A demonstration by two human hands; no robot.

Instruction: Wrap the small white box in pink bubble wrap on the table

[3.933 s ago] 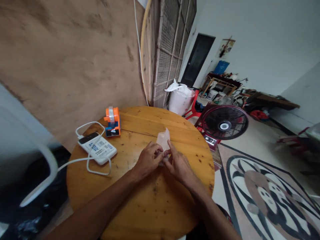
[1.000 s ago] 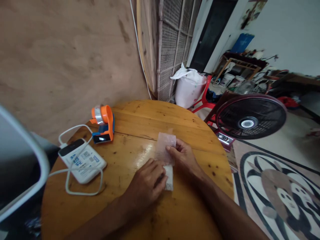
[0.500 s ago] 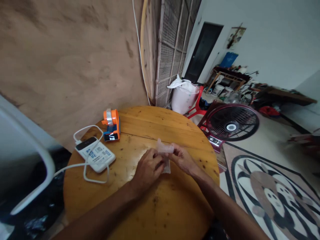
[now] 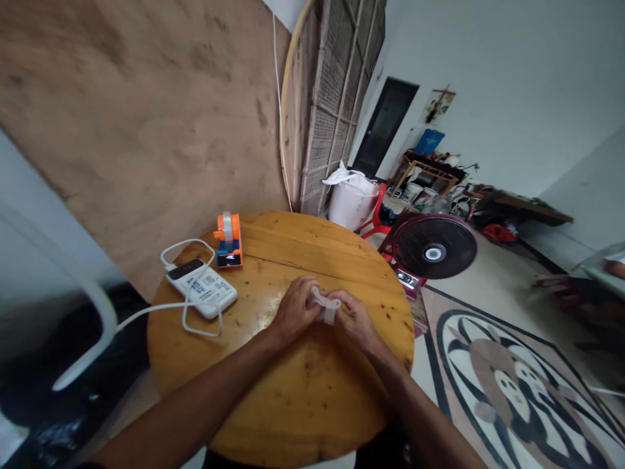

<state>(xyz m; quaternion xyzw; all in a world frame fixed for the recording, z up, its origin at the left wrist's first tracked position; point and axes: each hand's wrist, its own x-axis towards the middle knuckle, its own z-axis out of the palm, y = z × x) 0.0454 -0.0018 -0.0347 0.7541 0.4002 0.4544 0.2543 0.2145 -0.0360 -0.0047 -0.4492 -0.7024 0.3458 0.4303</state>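
My left hand (image 4: 295, 305) and my right hand (image 4: 356, 319) are together over the middle of the round wooden table (image 4: 273, 410). Between them is a small, whitish, half-clear plastic bag (image 4: 328, 312), thin and creased. The fingers of my left hand are closed on its left edge, and my right thumb and fingers pinch its right edge. Its upper rim looks parted into a small loop. Whether anything lies inside the bag cannot be made out.
An orange and blue tape dispenser (image 4: 229, 241) stands at the table's far left. Nearer lies a white power bank (image 4: 215, 294) with a looping white cable (image 4: 202, 333). Beyond the right edge are a dark red fan (image 4: 434, 251), a red chair (image 4: 375, 218) and a white sack (image 4: 352, 198).
The plastic bag has turned and looks shorter, with its top edge now opened into a loop. My hands grip it from either side. The whole view has shifted slightly.
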